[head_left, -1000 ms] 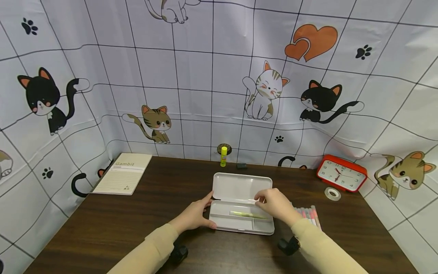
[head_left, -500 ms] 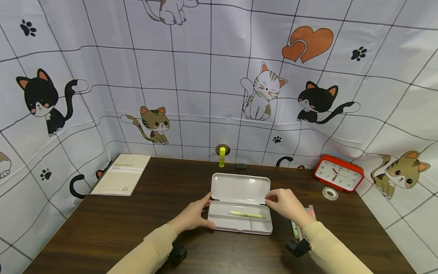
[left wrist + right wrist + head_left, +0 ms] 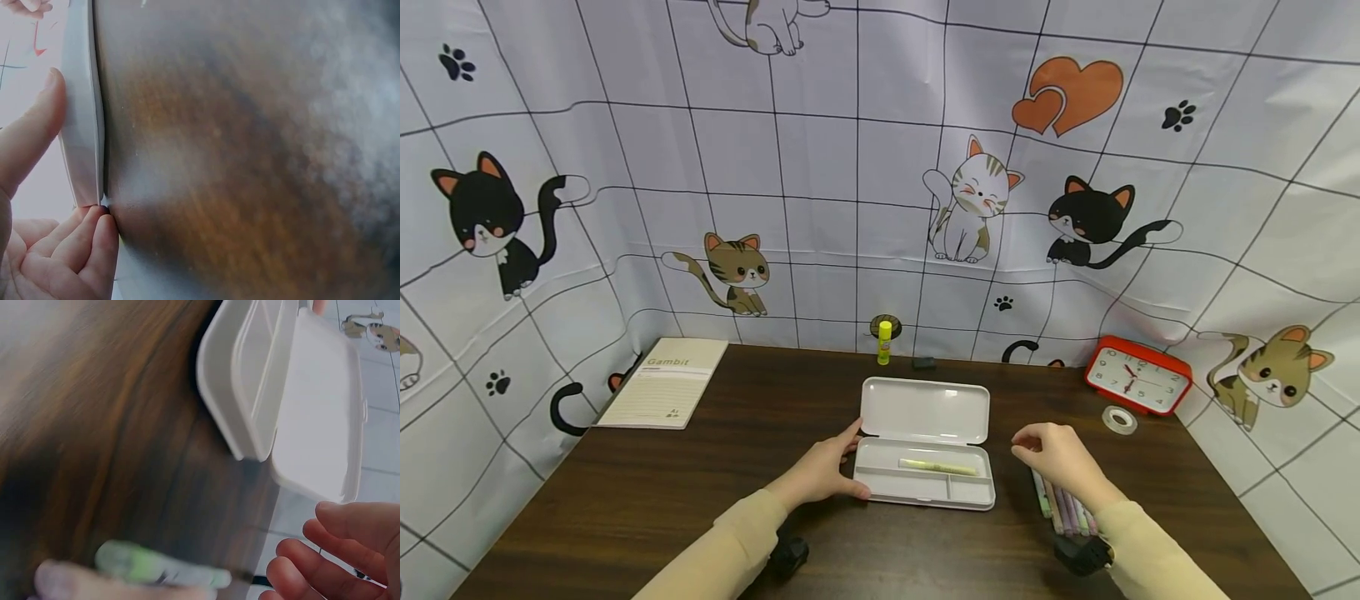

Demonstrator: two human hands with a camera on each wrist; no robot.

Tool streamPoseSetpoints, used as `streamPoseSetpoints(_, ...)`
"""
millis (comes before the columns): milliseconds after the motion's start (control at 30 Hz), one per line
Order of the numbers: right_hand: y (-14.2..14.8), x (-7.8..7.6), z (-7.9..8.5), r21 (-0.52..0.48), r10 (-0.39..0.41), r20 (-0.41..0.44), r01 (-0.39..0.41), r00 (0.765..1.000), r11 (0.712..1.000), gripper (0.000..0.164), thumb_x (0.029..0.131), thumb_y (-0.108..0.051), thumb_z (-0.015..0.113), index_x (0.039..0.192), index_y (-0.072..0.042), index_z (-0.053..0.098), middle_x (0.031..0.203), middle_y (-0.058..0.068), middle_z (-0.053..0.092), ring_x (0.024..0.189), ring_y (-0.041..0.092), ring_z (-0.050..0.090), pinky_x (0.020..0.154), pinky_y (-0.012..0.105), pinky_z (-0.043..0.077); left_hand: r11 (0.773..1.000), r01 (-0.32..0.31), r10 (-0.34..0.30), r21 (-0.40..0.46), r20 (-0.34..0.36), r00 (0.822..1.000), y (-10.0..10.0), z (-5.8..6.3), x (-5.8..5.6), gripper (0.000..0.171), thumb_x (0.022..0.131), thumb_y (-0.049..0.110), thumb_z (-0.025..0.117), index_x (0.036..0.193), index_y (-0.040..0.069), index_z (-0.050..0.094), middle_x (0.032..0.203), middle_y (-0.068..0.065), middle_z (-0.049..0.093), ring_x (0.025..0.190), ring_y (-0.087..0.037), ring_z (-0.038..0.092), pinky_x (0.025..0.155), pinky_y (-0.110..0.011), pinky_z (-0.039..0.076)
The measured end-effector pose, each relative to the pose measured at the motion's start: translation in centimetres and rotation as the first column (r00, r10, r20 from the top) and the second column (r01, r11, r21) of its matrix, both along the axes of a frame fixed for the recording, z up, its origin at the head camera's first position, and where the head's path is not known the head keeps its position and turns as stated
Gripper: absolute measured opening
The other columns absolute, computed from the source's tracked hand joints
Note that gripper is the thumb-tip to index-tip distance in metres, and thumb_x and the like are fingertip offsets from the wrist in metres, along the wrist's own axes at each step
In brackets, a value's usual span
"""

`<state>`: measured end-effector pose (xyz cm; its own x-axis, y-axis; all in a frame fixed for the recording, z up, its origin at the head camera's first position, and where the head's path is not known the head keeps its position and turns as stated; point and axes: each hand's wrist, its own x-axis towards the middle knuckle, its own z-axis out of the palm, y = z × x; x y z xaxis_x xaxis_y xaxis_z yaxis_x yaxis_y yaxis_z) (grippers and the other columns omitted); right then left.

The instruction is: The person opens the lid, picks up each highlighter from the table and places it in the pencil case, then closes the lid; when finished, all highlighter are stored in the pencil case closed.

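A white pencil case [image 3: 880,483] lies open on the table, its lid [image 3: 925,410] folded back. One yellow-green marker [image 3: 936,467] rests in its rear compartment. At the case's left end, my left hand [image 3: 820,473] holds on, the thumb by the front corner and the fingers further back. The left wrist view shows the curled fingers touching the case's [image 3: 81,137] end. My right hand [image 3: 1063,458] hovers to the right of the case with loosely bent fingers and nothing in them. Below it lies a row of several markers [image 3: 1067,512], partly hidden by the hand and wrist.
A notebook [image 3: 662,383] lies at the back left. Along the back edge are a yellow glue stick [image 3: 884,343] and a small dark block [image 3: 923,363]. At the right stand a red clock [image 3: 1138,377] and a roll of white tape [image 3: 1119,420].
My right hand has moved from over the case rightward to above the row of markers. The yellow-green marker stays in the rear compartment. My left hand keeps its place on the case.
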<state>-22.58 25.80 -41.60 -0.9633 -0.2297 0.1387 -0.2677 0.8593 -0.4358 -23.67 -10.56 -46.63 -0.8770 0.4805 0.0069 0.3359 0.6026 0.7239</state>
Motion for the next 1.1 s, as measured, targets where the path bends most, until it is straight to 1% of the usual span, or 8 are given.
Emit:
streamPoseSetpoints(200, 2.0, 0.6, -0.2, 0.006, -0.024, -0.004, 0.024, 1.000, 1.000, 0.012, 0.084, -0.013, 0.070, 0.092, -0.004, 0.072, 0.082, 0.001, 0.068, 0.072, 0.015, 0.060, 0.063, 0.034, 0.052, 1.000, 0.003, -0.003, -0.001, 0.000, 1.000, 0.0, -0.1, -0.1, 0.112, 0.068, 0.031, 0.085, 0.151, 0.000, 0.016, 0.139, -0.020, 0.048, 0.121, -0.034, 0.053, 0.098, -0.043, 0.046)
streamPoseSetpoints(367, 3.7, 0.9, -0.4, 0.023, -0.051, -0.017, 0.051, 0.999, 0.998, 0.010, 0.083, -0.011, 0.070, 0.090, -0.003, 0.072, 0.080, 0.002, 0.068, 0.071, 0.017, 0.061, 0.063, 0.037, 0.053, 1.000, 0.002, -0.002, -0.005, -0.004, 1.000, 0.0, 0.0, -0.1, 0.112, 0.068, 0.032, 0.085, 0.151, -0.001, 0.017, 0.139, -0.020, 0.048, 0.122, -0.034, 0.053, 0.098, -0.044, 0.046)
streamPoseSetpoints(433, 4.2, 1.0, -0.5, 0.026, -0.064, -0.019, 0.064, 0.998, 0.998, 0.009, 0.083, -0.011, 0.070, 0.089, -0.004, 0.072, 0.079, 0.002, 0.068, 0.071, 0.016, 0.061, 0.063, 0.036, 0.052, 1.000, 0.000, -0.001, -0.008, -0.006, 1.000, 0.0, 0.0, -0.1, 0.112, 0.069, 0.032, 0.085, 0.151, -0.001, 0.017, 0.139, -0.020, 0.049, 0.122, -0.034, 0.053, 0.098, -0.044, 0.046)
streamPoseSetpoints(600, 5.4, 1.1, -0.6, 0.035, -0.068, -0.016, 0.069, 0.998, 0.997, 0.010, 0.082, -0.010, 0.069, 0.088, -0.003, 0.072, 0.077, 0.002, 0.067, 0.070, 0.016, 0.060, 0.060, 0.033, 0.051, 1.000, 0.000, 0.000, -0.005, -0.001, 1.000, -0.1, 0.0, -0.1, 0.112, 0.069, 0.032, 0.085, 0.151, -0.001, 0.016, 0.139, -0.020, 0.048, 0.122, -0.034, 0.053, 0.098, -0.044, 0.046)
streamPoseSetpoints(833, 6.9, 1.3, -1.3, 0.046, -0.097, -0.014, 0.098, 0.995, 0.994, 0.013, 0.082, -0.010, 0.069, 0.090, 0.001, 0.071, 0.080, 0.006, 0.069, 0.072, 0.020, 0.063, 0.064, 0.040, 0.053, 1.000, -0.001, 0.001, 0.003, -0.003, 1.000, 0.0, 0.0, -0.1, 0.111, 0.069, 0.031, 0.085, 0.150, -0.001, 0.017, 0.139, -0.021, 0.048, 0.122, -0.035, 0.052, 0.098, -0.044, 0.046)
streamPoseSetpoints(900, 7.3, 1.4, -1.6, 0.044, -0.114, -0.002, 0.114, 0.993, 0.993, 0.015, 0.084, -0.011, 0.068, 0.091, 0.002, 0.071, 0.080, 0.007, 0.069, 0.073, 0.022, 0.064, 0.065, 0.042, 0.053, 1.000, 0.001, -0.001, 0.002, -0.004, 1.000, 0.0, 0.0, -0.1, 0.111, 0.069, 0.031, 0.085, 0.150, -0.001, 0.017, 0.138, -0.021, 0.048, 0.122, -0.035, 0.053, 0.098, -0.044, 0.046)
streamPoseSetpoints(1000, 7.8, 1.6, -1.9, 0.045, -0.144, 0.026, 0.142, 0.989, 0.989, 0.016, 0.084, -0.011, 0.067, 0.093, 0.002, 0.070, 0.079, 0.006, 0.068, 0.072, 0.022, 0.063, 0.063, 0.041, 0.052, 1.000, 0.003, -0.003, 0.002, -0.003, 1.000, 0.0, 0.0, -0.1, 0.110, 0.069, 0.031, 0.085, 0.150, -0.001, 0.018, 0.138, -0.020, 0.049, 0.122, -0.034, 0.053, 0.098, -0.044, 0.046)
streamPoseSetpoints(1100, 8.2, 1.6, -2.1, 0.052, -0.161, 0.044, 0.158, 0.986, 0.986, 0.017, 0.083, -0.009, 0.068, 0.094, 0.004, 0.069, 0.077, 0.005, 0.067, 0.069, 0.018, 0.061, 0.060, 0.036, 0.051, 1.000, 0.002, -0.002, 0.001, -0.001, 1.000, 0.0, 0.0, 0.0, 0.110, 0.069, 0.031, 0.085, 0.150, -0.001, 0.017, 0.139, -0.020, 0.048, 0.122, -0.034, 0.053, 0.098, -0.044, 0.046)
